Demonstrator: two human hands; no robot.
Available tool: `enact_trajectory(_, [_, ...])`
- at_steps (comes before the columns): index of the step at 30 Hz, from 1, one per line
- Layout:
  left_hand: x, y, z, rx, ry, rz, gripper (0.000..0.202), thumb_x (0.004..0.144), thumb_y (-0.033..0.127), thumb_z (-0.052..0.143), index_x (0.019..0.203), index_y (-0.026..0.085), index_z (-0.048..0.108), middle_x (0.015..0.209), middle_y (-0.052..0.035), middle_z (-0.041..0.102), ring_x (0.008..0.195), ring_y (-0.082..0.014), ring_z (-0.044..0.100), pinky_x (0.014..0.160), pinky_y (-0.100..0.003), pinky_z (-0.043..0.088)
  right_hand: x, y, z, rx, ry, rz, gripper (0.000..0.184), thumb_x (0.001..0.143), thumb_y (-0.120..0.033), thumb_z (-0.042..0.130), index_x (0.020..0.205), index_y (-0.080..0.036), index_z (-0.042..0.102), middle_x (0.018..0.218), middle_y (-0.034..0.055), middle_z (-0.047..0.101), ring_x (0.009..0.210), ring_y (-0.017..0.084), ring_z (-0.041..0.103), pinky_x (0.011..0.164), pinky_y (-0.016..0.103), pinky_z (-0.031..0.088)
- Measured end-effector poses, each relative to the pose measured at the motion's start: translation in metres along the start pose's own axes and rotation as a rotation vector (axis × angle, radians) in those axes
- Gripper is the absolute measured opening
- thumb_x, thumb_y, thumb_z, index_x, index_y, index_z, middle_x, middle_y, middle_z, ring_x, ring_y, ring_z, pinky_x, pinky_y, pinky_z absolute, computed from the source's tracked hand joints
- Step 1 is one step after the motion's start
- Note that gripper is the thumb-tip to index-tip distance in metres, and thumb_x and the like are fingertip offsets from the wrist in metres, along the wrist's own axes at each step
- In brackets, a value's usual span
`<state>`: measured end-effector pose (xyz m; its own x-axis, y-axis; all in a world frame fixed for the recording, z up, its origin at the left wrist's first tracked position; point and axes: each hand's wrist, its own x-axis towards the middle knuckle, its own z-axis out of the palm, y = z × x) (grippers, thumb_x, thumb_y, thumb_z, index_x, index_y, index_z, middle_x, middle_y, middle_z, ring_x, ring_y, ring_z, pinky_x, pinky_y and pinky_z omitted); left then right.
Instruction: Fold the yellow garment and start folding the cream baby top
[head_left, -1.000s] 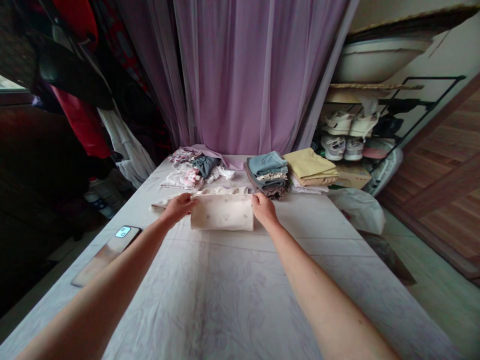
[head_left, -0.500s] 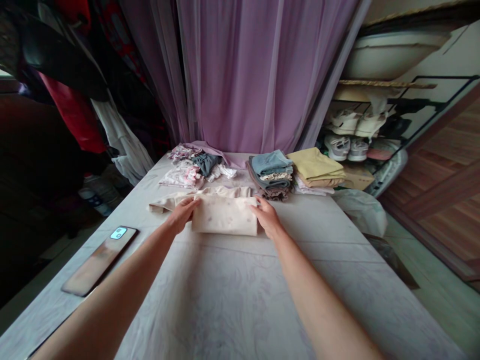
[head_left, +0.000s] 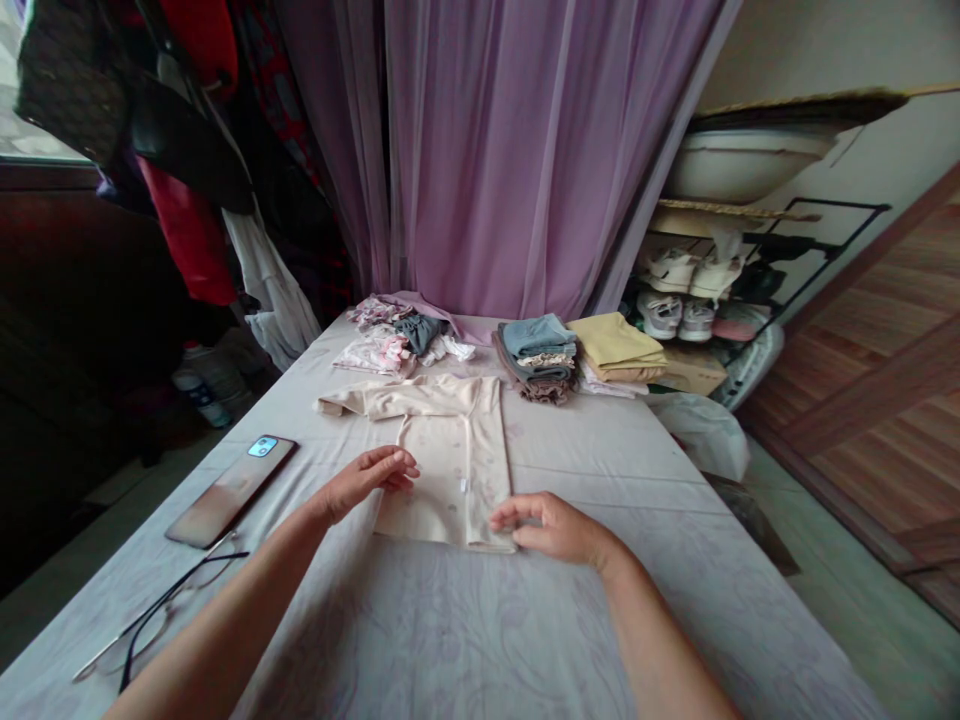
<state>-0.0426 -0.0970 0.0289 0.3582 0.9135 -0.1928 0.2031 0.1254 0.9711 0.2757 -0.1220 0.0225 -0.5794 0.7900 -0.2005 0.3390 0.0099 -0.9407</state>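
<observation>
A cream long-sleeved top (head_left: 435,470) with faint spots lies on the bed, its right side folded inward and one sleeve stretched out to the left. A small white tag shows near its middle. Just above the top's left edge is my left hand (head_left: 367,478), fingers loosely bent and apart, holding nothing. My right hand (head_left: 555,528) is over the lower right corner of the top, thumb and fingers apart; whether the fingertips touch the cloth is hard to tell.
Loose clothes (head_left: 405,335) are heaped at the back left. Folded piles, one with blue on top (head_left: 536,340) and one yellow (head_left: 615,348), stand at the back right. A phone (head_left: 232,490) and eyeglasses (head_left: 161,610) lie at left. Shoes (head_left: 675,315) sit on a rack.
The lower part of the top, doubled up and held by both hands before, now lies spread toward me. Both hands let go and came nearer. The view shifted, bringing the eyeglasses into sight.
</observation>
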Motion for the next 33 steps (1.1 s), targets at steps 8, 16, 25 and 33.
enact_trajectory(8, [0.006,-0.002,0.068,0.760,-0.096,0.407,0.018,0.085,0.026,0.055,0.091,0.023,0.071,0.101,-0.0050,0.073,0.099,-0.0210,0.064,0.094,-0.035,0.046,0.020,-0.007,0.020,-0.511,0.430,-0.060,0.016,0.081,-0.020,0.056,0.084,-0.021,0.072,0.083,0.0019,0.074,0.078,0.016,0.066,0.073,0.025,0.046])
enact_trajectory(16, [-0.017,-0.037,0.039,0.868,0.188,0.389,0.018,0.089,0.027,0.053,0.093,0.022,0.070,0.119,-0.0087,0.067,0.113,-0.0227,0.060,0.099,-0.037,0.045,0.020,0.021,0.042,-0.755,0.503,-0.244,0.017,0.082,-0.012,0.054,0.078,-0.022,0.066,0.089,0.0032,0.068,0.090,0.017,0.060,0.084,0.027,0.045])
enact_trajectory(25, [-0.039,-0.036,0.032,1.094,0.584,0.089,0.047,0.086,0.047,0.058,0.124,0.020,0.056,0.116,-0.0113,0.068,0.111,-0.0297,0.058,0.099,-0.043,0.037,0.015,0.011,0.047,-1.005,0.719,0.202,0.038,0.089,-0.035,0.052,0.121,-0.014,0.058,0.095,0.0127,0.071,0.088,0.026,0.065,0.076,0.033,0.044])
enact_trajectory(33, [-0.036,-0.023,0.041,1.081,0.533,-0.001,0.039,0.087,0.039,0.056,0.122,0.022,0.058,0.087,-0.0052,0.073,0.090,-0.0255,0.064,0.089,-0.039,0.038,0.018,0.005,0.062,-0.955,0.646,0.285,0.040,0.089,-0.036,0.052,0.126,-0.021,0.054,0.092,0.0100,0.075,0.082,0.024,0.070,0.063,0.028,0.041])
